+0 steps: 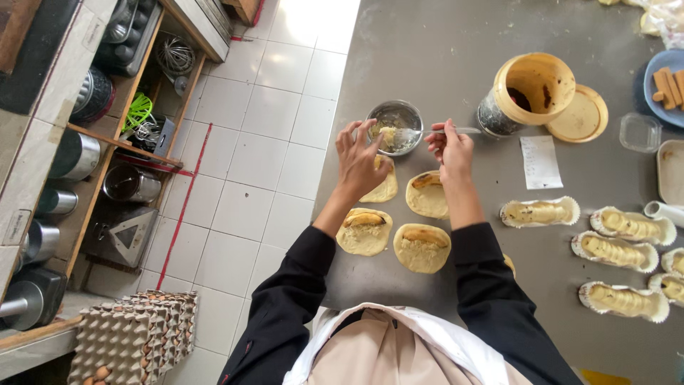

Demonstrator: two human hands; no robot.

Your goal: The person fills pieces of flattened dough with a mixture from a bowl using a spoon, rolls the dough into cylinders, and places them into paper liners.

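Centre of frame: a small metal bowl [395,126] stands on the steel worktable [427,64] and contains a pale yellow crumbly filling. The left hand [361,158] hovers at the bowl's left rim with fingers spread wide and tips dipping toward the filling; it holds nothing that can be made out. The right hand [450,146] is closed around the handle of a fork [427,131], whose tines lie inside the bowl.

Below the bowl, four round dough discs [421,247] lie flat on the table; each visible disc carries a banana piece and filling. The upper left disc is partly hidden by the left hand.

Upper right: an open yellow tub [531,93] lies tilted, its inside smeared brown, with its lid [583,116] touching it on the right. A blue plate [652,85] at the right edge holds tan sticks. Lower right: paper cases [539,212] each hold a folded pastry.
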